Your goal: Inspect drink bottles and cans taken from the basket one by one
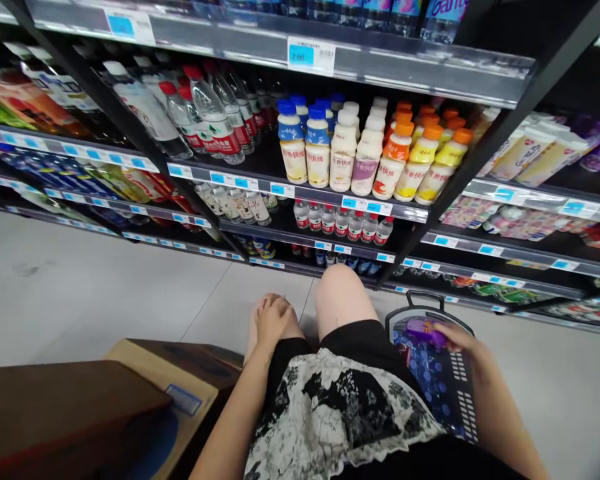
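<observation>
A black and white flowery top [325, 400] lies nearest, over the person's lap. To the right, a purple pack [424, 330] is at the far end of a basket [461, 385], over blue things [425, 373]. The right hand [459, 339] pinches its right end between thumb and fingers. It is too blurry to tell if the pack touches what is below. It could slip, as only one end seems held. If it drops on the uneven pile, it might roll. The basket's black handle [423, 295] sticks out past the far rim and could catch on the low shelf if pushed.

The left hand [273, 319] curls over the left knee [295, 328], fingers close together, holding nothing. Both knees block its way to the basket. A big brown box [205, 393] sits near on the left, so the left arm [240, 407] could bump it. Far ahead, bottles [367, 153] with bright caps fill a shelf [320, 193].
</observation>
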Demonstrator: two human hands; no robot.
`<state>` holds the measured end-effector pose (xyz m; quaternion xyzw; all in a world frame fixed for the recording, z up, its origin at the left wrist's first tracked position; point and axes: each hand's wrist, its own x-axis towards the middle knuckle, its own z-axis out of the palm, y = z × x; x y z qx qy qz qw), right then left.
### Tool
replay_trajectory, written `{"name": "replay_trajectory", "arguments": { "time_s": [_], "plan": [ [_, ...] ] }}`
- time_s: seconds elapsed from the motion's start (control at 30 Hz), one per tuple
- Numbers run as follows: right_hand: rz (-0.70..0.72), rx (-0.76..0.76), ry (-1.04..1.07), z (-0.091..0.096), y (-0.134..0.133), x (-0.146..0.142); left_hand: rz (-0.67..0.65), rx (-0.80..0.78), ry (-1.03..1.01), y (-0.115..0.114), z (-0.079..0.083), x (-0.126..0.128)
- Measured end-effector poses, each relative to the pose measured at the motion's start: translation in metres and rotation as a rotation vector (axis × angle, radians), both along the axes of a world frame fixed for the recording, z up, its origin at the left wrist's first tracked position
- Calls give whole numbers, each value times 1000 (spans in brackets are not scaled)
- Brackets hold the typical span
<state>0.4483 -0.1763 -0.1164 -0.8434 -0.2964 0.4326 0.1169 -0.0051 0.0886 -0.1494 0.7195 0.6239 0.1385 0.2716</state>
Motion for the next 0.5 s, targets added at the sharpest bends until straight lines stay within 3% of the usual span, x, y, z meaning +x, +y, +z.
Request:
{"name": "replay_trajectory", "arguments": {
  "time_s": [0.07, 0.13, 0.2, 0.27, 0.33, 0.5],
  "plan": [
    [79, -26, -28, 44, 18, 5, 21, -48, -325, -15, 6, 9],
    [233, 9, -228, 89, 39, -6, 87, -226, -645, -39, 12, 23],
    [357, 108, -416, 129, 59, -31, 220, -538, -951, -68, 18, 38],
    [478, 206, -445, 157, 77, -64, 348, -886, -1249, -95, 23, 49],
    [601, 328, -328, 173, 91, -99, 339, -1105, -1457, -113, 25, 52],
    [883, 607, 178, 177, 122, -167, -37, -1284, -1575, -105, 22, 27]
  ]
}}
